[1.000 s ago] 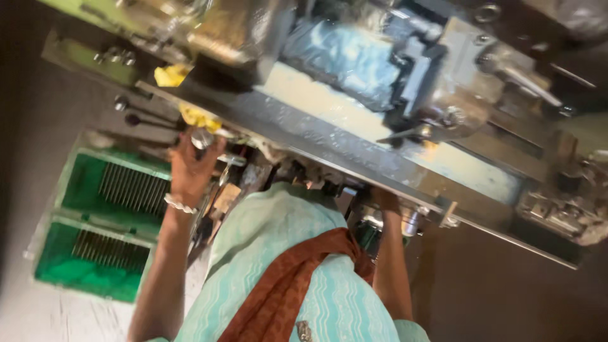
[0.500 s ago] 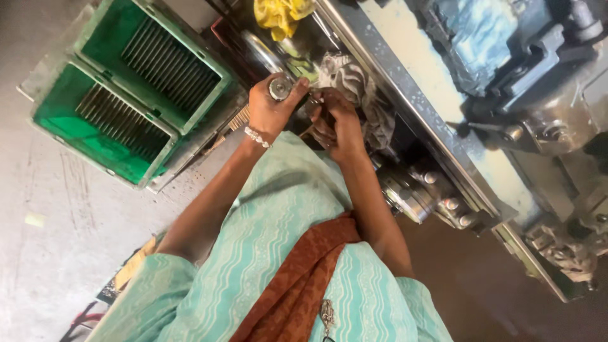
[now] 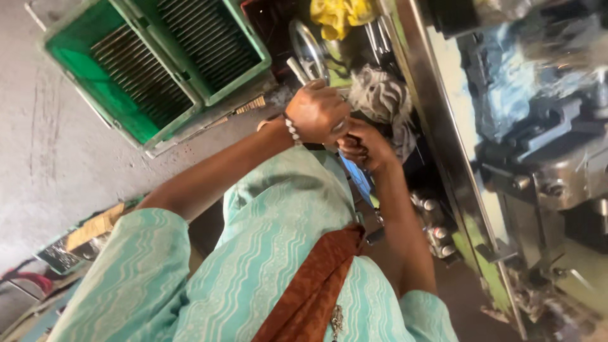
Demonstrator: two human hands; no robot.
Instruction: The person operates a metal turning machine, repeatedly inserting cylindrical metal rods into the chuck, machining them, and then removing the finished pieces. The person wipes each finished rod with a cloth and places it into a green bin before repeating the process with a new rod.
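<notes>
Left hand, wearing a beaded bracelet at the wrist, is closed in a fist around a small metal part that shows only as a sliver at the knuckles; what the part is cannot be told. Right hand is also closed, its fingers curled and pressed against the left hand, and whether it grips anything of its own cannot be told. Both hands meet just in front of the machine, directly below a round metal wheel. A grey rag lies just beside the right hand, touching or nearly touching it. A yellow cloth sits above the wheel at the upper edge of view. Two green crates filled with rows of thin metal rods stand on the floor, apart from the left hand. Round metal knobs line the machine's front beside the right forearm.
</notes>
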